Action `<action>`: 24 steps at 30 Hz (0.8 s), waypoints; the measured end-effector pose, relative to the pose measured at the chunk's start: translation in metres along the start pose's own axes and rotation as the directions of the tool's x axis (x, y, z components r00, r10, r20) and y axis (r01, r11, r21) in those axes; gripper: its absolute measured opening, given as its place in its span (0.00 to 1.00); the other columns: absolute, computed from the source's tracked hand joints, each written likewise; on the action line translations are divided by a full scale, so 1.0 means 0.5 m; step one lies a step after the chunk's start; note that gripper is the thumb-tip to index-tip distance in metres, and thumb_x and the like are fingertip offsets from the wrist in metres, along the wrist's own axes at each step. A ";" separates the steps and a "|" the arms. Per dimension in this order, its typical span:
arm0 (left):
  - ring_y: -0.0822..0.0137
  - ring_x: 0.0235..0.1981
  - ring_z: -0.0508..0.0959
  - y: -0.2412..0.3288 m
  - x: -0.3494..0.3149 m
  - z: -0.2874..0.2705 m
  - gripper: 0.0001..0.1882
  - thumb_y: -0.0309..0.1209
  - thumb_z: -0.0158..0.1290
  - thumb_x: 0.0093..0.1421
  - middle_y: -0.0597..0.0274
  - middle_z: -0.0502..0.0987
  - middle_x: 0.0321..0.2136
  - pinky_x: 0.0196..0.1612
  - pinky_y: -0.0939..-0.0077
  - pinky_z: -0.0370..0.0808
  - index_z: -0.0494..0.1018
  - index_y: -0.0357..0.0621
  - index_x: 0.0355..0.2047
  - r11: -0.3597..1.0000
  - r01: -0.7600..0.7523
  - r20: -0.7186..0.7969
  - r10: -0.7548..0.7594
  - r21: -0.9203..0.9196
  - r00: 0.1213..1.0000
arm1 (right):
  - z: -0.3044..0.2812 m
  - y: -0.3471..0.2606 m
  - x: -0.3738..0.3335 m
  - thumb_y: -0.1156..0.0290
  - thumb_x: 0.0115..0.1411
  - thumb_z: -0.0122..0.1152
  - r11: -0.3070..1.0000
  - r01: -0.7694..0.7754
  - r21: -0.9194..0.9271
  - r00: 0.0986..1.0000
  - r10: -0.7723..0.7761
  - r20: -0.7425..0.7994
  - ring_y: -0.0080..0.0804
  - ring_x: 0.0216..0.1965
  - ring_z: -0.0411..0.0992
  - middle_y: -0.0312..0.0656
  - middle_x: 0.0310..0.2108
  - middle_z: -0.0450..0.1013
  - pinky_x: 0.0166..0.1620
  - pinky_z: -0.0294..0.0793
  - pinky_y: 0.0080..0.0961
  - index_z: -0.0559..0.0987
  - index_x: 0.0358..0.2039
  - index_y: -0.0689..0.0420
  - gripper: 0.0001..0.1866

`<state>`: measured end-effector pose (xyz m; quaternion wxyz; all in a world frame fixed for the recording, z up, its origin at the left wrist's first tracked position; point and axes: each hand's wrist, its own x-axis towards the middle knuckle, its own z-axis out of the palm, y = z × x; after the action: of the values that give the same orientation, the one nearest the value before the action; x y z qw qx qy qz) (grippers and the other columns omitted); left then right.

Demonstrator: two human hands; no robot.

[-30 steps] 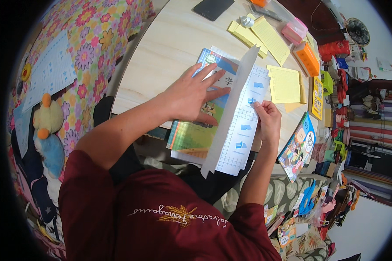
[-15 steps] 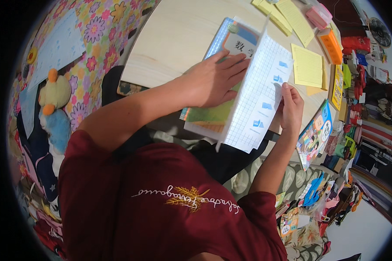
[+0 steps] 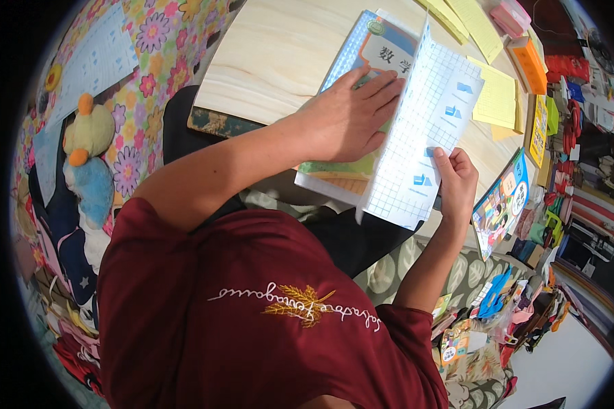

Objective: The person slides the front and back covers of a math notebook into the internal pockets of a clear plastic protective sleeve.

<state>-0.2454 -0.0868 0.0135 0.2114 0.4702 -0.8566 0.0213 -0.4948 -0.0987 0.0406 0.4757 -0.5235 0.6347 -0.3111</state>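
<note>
A blue-and-green paperback book (image 3: 372, 51) lies on the light wooden table (image 3: 280, 54). My left hand (image 3: 348, 119) presses flat on its cover, fingers spread. A white sheet of grid paper (image 3: 423, 129) with small blue squares stands folded up along the book's right side. My right hand (image 3: 454, 184) pinches that sheet's lower right edge between thumb and fingers.
Yellow paper pads (image 3: 494, 99) lie beyond the sheet, with an orange box (image 3: 529, 65) and a pink box (image 3: 512, 17) farther back. A colourful picture book (image 3: 501, 204) leans at the table's right edge. A plush duck (image 3: 89, 157) sits on a flowered cloth (image 3: 150, 61) at left. Cluttered shelves fill the right.
The view has shifted so the book and hands sit higher and nearer. My left hand stays on the cover; my right hand still holds the grid sheet, which stands slightly more upright.
</note>
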 end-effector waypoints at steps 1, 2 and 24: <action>0.56 0.64 0.60 -0.003 0.001 0.001 0.30 0.44 0.48 0.61 0.51 0.64 0.60 0.65 0.53 0.53 0.66 0.34 0.57 1.000 -0.020 -0.005 0.021 0.017 1.000 | 0.000 0.002 0.001 0.69 0.63 0.60 1.000 0.005 0.025 1.000 -0.005 -0.003 0.12 0.18 0.62 0.32 0.21 0.72 0.19 0.57 0.13 0.75 0.31 0.63 0.09; 0.56 0.64 0.60 -0.002 -0.002 -0.001 0.31 0.45 0.49 0.61 0.53 0.65 0.60 0.66 0.53 0.53 0.66 0.35 0.57 1.000 -0.009 -0.006 0.009 -0.028 1.000 | 0.000 0.006 0.001 0.70 0.63 0.60 0.999 0.011 0.049 1.000 -0.011 -0.007 0.12 0.18 0.62 0.32 0.21 0.72 0.19 0.57 0.13 0.75 0.31 0.63 0.09; 0.54 0.69 0.49 0.002 0.017 -0.019 0.39 0.57 0.45 0.61 0.52 0.54 0.67 0.67 0.49 0.42 0.59 0.42 0.64 0.998 -0.033 0.233 0.043 -0.047 0.971 | -0.054 0.022 0.003 0.69 0.60 0.62 0.999 0.014 0.029 1.000 -0.013 -0.023 0.13 0.19 0.65 0.35 0.21 0.74 0.20 0.62 0.13 0.75 0.29 0.63 0.10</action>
<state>-0.2471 -0.0906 0.0255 0.1187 0.4483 -0.8846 -0.0487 -0.5239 -0.1001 0.0401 0.4738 -0.5173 0.6319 -0.3295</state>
